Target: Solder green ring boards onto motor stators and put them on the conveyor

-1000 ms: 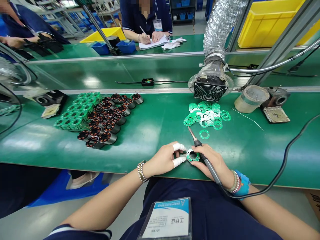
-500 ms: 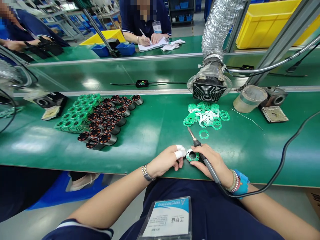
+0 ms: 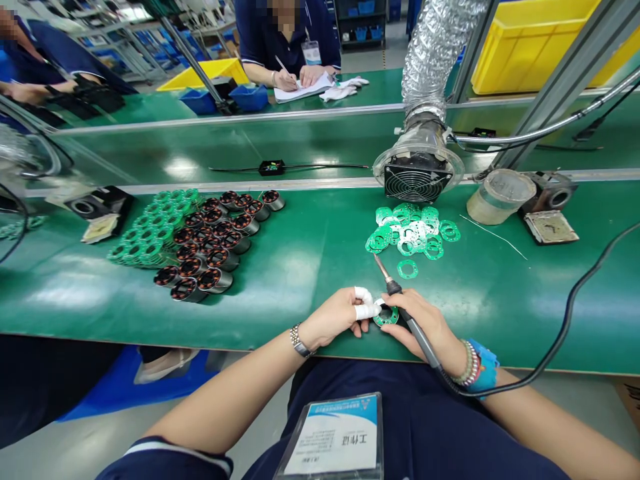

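A soldering iron (image 3: 421,337) lies through my right hand (image 3: 430,323), its tip pointing up and away toward the loose boards. The thumb and fingers of that hand also curve around the right side of a round part topped by a green ring-shaped circuit board (image 3: 386,320). White coverings wrap two fingers of my left hand (image 3: 337,317). These fingers are closed at the board's upper left rim, one tip reaching over it; whether they pinch a wire there is hidden. Just beyond lies a single green ring board (image 3: 407,269), and behind it a pile of ring boards (image 3: 413,230).
Metal motor stators with copper windings (image 3: 215,257) stand left beside stacked green boards (image 3: 150,223). A fume extractor fan (image 3: 417,183) hangs behind the pile. Right are a round container (image 3: 500,197), a soldering iron stand (image 3: 553,217) and the iron's cord (image 3: 565,333). A co-worker (image 3: 290,47) writes opposite.
My left hand has shifted slightly right, its covered fingertip moving from the board's left edge onto its upper rim. My right hand and the iron stay nearly still.
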A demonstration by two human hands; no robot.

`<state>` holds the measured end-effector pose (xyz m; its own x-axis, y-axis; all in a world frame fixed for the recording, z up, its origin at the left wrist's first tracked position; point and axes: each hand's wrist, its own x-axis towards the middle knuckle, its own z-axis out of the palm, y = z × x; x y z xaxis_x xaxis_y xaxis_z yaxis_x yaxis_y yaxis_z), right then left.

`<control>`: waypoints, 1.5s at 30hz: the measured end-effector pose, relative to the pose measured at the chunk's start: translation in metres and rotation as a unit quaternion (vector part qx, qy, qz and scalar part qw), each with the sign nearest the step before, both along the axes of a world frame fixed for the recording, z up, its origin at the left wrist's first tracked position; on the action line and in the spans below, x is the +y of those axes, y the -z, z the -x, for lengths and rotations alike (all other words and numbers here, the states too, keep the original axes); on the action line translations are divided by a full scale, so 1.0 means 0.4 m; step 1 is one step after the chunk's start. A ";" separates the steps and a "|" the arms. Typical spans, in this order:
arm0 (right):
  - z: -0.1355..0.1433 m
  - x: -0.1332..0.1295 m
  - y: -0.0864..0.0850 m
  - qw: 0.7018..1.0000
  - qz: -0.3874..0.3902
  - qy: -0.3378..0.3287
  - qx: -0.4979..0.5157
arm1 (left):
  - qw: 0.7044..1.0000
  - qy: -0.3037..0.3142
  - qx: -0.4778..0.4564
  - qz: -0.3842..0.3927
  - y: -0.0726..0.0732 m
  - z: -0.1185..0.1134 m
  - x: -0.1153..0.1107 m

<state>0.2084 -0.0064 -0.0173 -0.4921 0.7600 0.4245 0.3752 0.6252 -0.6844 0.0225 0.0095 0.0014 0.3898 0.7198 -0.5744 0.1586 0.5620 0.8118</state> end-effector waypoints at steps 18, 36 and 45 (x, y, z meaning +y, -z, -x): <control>-0.321 0.234 -0.078 0.921 -0.112 0.369 -0.061 | 0.924 0.152 0.138 -0.323 0.017 -0.002 0.008; -0.368 0.272 -0.021 0.932 -0.100 0.340 -0.077 | 0.856 -0.188 0.345 -0.337 0.050 0.069 0.884; -0.312 0.256 0.009 0.957 -0.097 0.267 -0.053 | 0.801 -0.145 0.371 -0.446 0.114 0.032 0.798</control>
<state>0.3331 0.0960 -0.0208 -0.1036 0.8277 0.5516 0.7377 0.4359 -0.5155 0.0096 0.3288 -0.0441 -0.0785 0.9717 0.2227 0.7517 -0.0890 0.6534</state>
